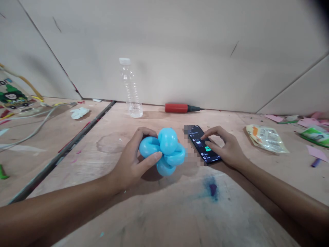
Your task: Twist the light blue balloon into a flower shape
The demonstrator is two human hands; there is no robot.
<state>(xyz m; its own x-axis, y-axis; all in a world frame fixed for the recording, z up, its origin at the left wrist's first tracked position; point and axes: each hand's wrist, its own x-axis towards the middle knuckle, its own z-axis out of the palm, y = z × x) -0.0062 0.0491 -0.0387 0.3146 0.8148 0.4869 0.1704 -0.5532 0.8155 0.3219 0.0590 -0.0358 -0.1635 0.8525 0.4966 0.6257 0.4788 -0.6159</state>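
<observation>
A light-blue twisted balloon (168, 141), bent into several rounded loops, sits in my left hand (133, 159). The thumb presses on its near side by the centre, and the other fingers go behind it, partly hidden. To its right a black smartphone (203, 145) lies face up on the table, its screen lit with a dark display and green blocks. My right hand (226, 147) rests over the phone's right edge, thumb and forefinger apart with their tips at the screen. It grips nothing.
Against the wall stand a clear plastic bottle (131, 91) and a lying red hand pump (177, 108). Crumpled tissue (79, 113), a white cable (38, 127) and a printed bag (15, 92) are left; a plastic packet (267, 139) and pink paper scraps (312, 122) lie right.
</observation>
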